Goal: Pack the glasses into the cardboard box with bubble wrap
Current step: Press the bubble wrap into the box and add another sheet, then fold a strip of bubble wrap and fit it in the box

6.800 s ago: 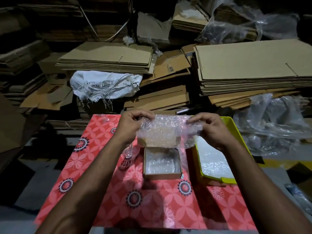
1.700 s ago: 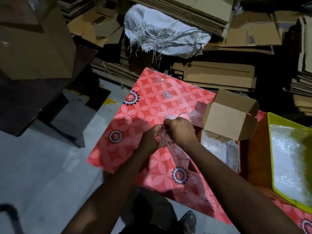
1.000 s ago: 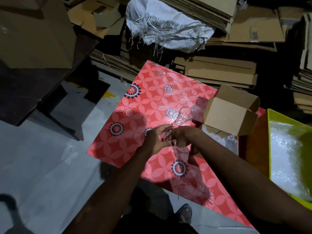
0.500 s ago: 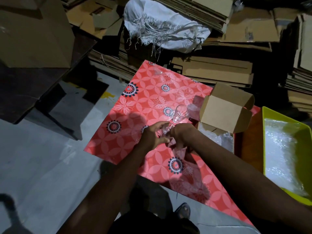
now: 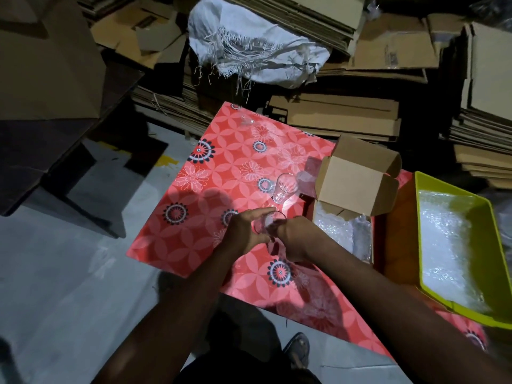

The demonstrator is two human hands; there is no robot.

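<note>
1. Clear drinking glass (image 5: 268,223) held between both hands above the red floral tablecloth (image 5: 194,217), rim facing up toward the camera.
2. Left hand (image 5: 245,231) has fingers curled round the glass from the left side; right hand (image 5: 295,238) curls round it from the right (fingertips mostly hidden behind the glass).
3. Second glass (image 5: 284,187) stands upright on the cloth just beyond the hands, near the cardboard box (image 5: 357,184), not touching it as far as visible.
4. Box sits open, flaps up, with bubble wrap (image 5: 343,234) lining its inside; wrap spills a bit over the near edge.
5. Yellow-green plastic tray (image 5: 498,245) to the right of the box holds more bubble wrap sheets (image 5: 448,253).
6. Another small clear glass item (image 5: 245,120) at the far corner of the cloth (too blurry to tell what kind).
7. Behind the table: stacks of flattened cardboard (image 5: 346,117) and a frayed white woven sack (image 5: 249,51).
8. Sandalled foot (image 5: 299,347) on the grey floor below.
</note>
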